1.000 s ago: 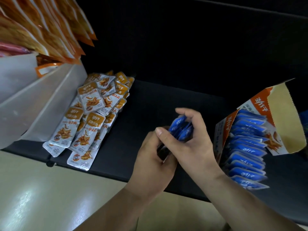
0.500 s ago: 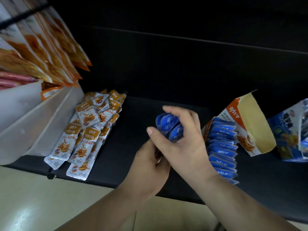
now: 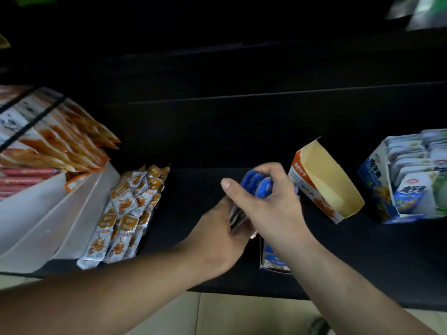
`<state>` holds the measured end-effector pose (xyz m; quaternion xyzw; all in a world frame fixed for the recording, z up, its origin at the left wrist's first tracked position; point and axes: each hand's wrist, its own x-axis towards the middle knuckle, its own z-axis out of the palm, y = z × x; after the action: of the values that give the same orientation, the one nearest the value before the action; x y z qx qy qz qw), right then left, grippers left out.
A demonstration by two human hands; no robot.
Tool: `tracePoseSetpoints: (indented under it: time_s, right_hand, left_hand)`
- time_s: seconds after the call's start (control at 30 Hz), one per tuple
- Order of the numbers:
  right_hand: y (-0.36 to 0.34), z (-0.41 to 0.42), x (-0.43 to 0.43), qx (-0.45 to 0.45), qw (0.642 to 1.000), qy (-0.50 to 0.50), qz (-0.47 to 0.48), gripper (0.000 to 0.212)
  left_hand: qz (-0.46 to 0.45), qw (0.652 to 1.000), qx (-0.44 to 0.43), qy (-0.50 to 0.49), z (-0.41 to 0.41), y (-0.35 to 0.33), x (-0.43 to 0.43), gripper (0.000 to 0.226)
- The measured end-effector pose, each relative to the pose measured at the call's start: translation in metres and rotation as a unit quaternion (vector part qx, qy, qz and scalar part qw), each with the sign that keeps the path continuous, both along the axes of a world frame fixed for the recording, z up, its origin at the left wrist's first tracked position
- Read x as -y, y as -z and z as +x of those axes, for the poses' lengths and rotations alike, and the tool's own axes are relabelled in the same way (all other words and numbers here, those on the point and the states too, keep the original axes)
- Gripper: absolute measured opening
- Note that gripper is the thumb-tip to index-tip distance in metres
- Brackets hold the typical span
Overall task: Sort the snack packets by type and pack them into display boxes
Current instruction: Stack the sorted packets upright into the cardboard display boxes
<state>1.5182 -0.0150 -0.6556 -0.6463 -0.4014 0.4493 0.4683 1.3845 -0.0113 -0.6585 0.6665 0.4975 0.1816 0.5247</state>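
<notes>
Holding: one stack of blue packets (image 3: 260, 187), right hand (image 3: 273, 209) curled over its top, left hand (image 3: 217, 238) gripping its lower end. Orange display box (image 3: 324, 172) sits just right of the right hand (squaring edges first should ease insertion).

The blue packets (image 3: 254, 183) at the centre carry white print and turn silver at their lower ends. At nine o'clock, the loose packets (image 3: 125, 213) are white with orange tops and an orange food picture. At two o'clock, the open box (image 3: 324, 175) is orange and white outside, pale yellow inside. At three o'clock, a second box (image 3: 373, 180) is blue with white lettering. The shelf (image 3: 193, 189) is black.
</notes>
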Motion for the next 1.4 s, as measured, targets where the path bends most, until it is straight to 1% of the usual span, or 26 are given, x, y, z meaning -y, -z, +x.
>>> tracePoseSetpoints:
  time_s: [0.07,0.13,0.2,0.23,0.3,0.37,0.43,0.47,0.53,0.57,0.67,0.73,0.8,0.83,0.93,1.0,1.13,1.23,1.33,1.4]
  right_hand:
    - [-0.003,0.021,0.002,-0.049,0.996,-0.070,-0.020,0.043]
    - [-0.004,0.050,0.005,-0.097,0.982,-0.158,-0.033,0.043]
    - [0.000,0.076,0.014,-0.108,0.968,-0.223,-0.039,0.048]
    - [0.004,0.084,0.019,-0.098,0.967,-0.232,-0.042,0.050]
    - [0.013,0.092,0.026,-0.062,0.971,-0.229,-0.038,0.049]
    - [0.020,0.094,0.028,-0.037,0.975,-0.218,-0.034,0.047]
    - [0.022,0.097,0.027,-0.028,0.976,-0.215,-0.033,0.046]
    - [0.022,0.098,0.027,-0.030,0.974,-0.223,-0.036,0.046]
    - [0.019,0.095,0.028,-0.041,0.971,-0.230,-0.042,0.047]
    - [0.020,0.093,0.027,-0.061,0.973,-0.219,-0.040,0.048]
    - [0.027,0.086,0.027,-0.147,0.975,-0.165,-0.025,0.051]
    - [0.029,0.082,0.026,-0.154,0.977,-0.148,-0.006,0.054]
    - [0.031,0.080,0.026,-0.164,0.977,-0.138,0.002,0.057]
    - [0.030,0.080,0.026,-0.177,0.974,-0.137,0.003,0.059]
    - [0.027,0.079,0.027,-0.210,0.966,-0.151,0.014,0.069]
    - [0.024,0.078,0.029,-0.210,0.963,-0.165,0.029,0.073]
    - [0.017,0.082,0.030,-0.163,0.969,-0.181,0.045,0.068]
    - [0.011,0.087,0.026,-0.145,0.974,-0.159,0.075,0.062]
    - [0.009,0.091,0.023,-0.141,0.978,-0.121,0.093,0.057]
    - [0.011,0.092,0.022,-0.137,0.981,-0.113,0.083,0.055]
  left_hand:
    - [0.016,1.000,-0.011,-0.001,0.011,0.002,0.003,0.030]
    - [0.009,1.000,-0.023,-0.016,0.014,0.007,0.008,0.024]
    - [-0.014,0.999,-0.032,-0.020,0.014,0.015,0.014,0.019]
    - [-0.017,0.999,-0.043,-0.014,0.015,0.017,0.019,0.018]
    - [-0.027,0.998,-0.045,-0.019,0.017,0.023,0.029,0.018]
    - [-0.041,0.997,-0.024,-0.053,0.021,0.027,0.036,0.018]
    - [-0.040,0.995,0.005,-0.089,0.025,0.028,0.041,0.019]
    - [-0.035,0.995,0.014,-0.090,0.027,0.028,0.042,0.019]
    - [-0.032,0.997,0.008,-0.065,0.033,0.026,0.045,0.019]
    - [-0.033,0.998,0.005,-0.050,0.037,0.027,0.046,0.019]
    - [-0.021,1.000,-0.020,-0.012,0.043,0.030,0.043,0.016]
    - [0.005,0.998,-0.056,0.009,0.043,0.033,0.039,0.015]
    - [0.026,0.998,-0.065,0.000,0.042,0.034,0.034,0.015]
    - [0.029,0.998,-0.050,-0.011,0.042,0.034,0.033,0.019]
    - [0.029,0.999,-0.001,-0.022,0.045,0.031,0.034,0.057]
    - [0.034,0.999,0.007,-0.020,0.045,0.029,0.035,0.071]
    - [0.044,0.999,0.003,0.015,0.043,0.017,0.032,0.077]
    - [0.051,0.998,0.013,0.045,0.042,0.007,0.024,0.078]
    - [0.007,0.998,0.040,0.054,0.044,0.003,0.018,0.080]
    - [-0.019,0.998,0.027,0.047,0.045,0.002,0.021,0.083]
